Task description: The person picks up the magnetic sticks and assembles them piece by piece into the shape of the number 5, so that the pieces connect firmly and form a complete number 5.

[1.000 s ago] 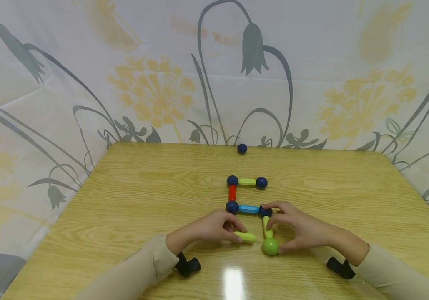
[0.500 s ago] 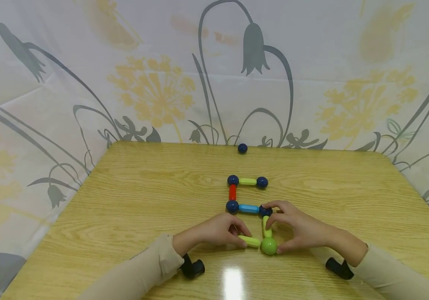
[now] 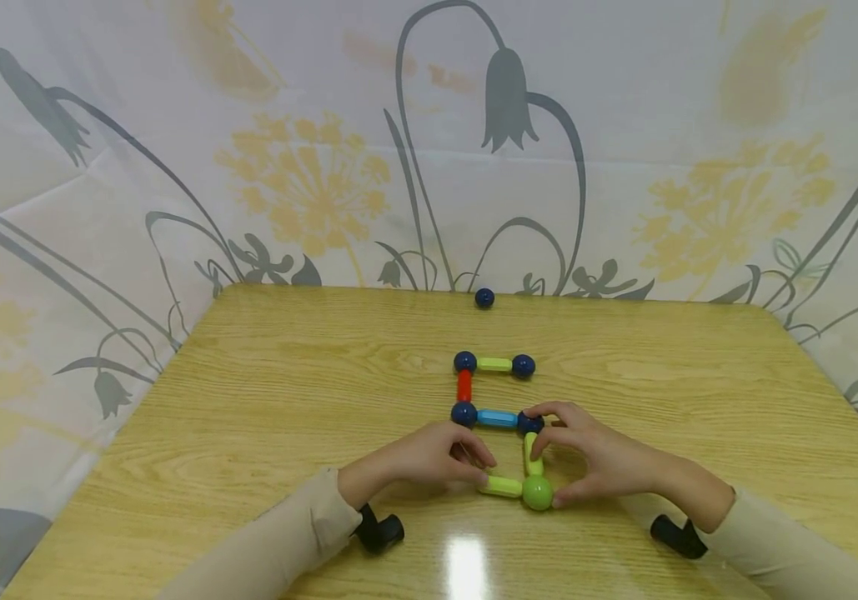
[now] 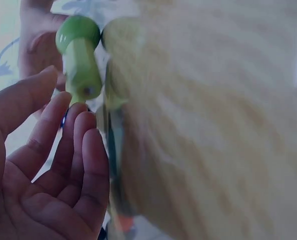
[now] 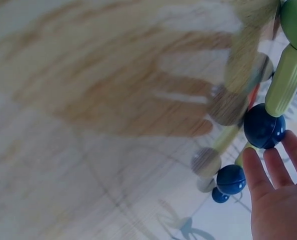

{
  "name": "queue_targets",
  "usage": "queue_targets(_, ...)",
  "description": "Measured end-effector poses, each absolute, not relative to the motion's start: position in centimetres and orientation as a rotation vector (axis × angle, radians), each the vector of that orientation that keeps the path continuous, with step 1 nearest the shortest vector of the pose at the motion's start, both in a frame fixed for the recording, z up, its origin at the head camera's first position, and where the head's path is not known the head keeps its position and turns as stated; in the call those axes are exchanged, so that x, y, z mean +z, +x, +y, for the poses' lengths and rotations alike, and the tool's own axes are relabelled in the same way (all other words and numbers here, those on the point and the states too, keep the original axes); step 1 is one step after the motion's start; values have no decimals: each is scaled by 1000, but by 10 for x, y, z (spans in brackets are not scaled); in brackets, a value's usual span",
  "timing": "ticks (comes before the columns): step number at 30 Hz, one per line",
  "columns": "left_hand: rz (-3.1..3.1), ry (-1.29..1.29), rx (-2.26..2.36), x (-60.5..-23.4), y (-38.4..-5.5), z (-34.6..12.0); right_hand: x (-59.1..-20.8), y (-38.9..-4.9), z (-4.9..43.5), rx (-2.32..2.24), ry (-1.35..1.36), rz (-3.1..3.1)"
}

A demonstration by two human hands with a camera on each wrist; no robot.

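Note:
A figure of magnetic rods and balls lies on the table. My right hand (image 3: 604, 457) holds its near right side: the thumb touches the green ball (image 3: 538, 493), and fingertips rest on a dark blue ball (image 3: 529, 425) and beside the yellow-green rod (image 3: 532, 454) between them. Another yellow-green rod (image 3: 501, 487) runs left from the green ball, touching it. Its free end shows in the left wrist view, close to the fingertips of my left hand (image 4: 63, 155), which are loosely bent and apart from it. Beyond lie a light blue rod (image 3: 498, 419) and a red rod (image 3: 464, 386).
The far arm of the figure has a yellow-green rod (image 3: 494, 364) ending in a dark blue ball (image 3: 523, 366). One loose dark blue ball (image 3: 484, 297) sits at the back edge of the wooden table (image 3: 286, 358). A patterned cloth (image 3: 429, 208) hangs behind.
The left hand carried the yellow-green rod right until it met the green ball, then let go and drew back slightly left. The right hand has barely moved.

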State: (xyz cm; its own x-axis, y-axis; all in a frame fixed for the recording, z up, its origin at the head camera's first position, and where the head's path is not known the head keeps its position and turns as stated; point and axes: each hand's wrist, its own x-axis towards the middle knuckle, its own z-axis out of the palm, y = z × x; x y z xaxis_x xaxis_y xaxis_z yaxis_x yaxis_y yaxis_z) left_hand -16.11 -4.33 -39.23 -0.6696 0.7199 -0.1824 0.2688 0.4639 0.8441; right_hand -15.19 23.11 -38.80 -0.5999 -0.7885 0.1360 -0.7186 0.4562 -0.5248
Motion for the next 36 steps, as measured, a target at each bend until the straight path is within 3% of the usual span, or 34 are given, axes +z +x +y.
queue_targets(25, 2338, 623, 1303, -391, -207, -66, -386, -157, 234, -800, -1324, 2543)
queue_targets(36, 2267, 643, 1314, -397, -212, -68, -381, -182, 237, -1012, -1448, 2586)
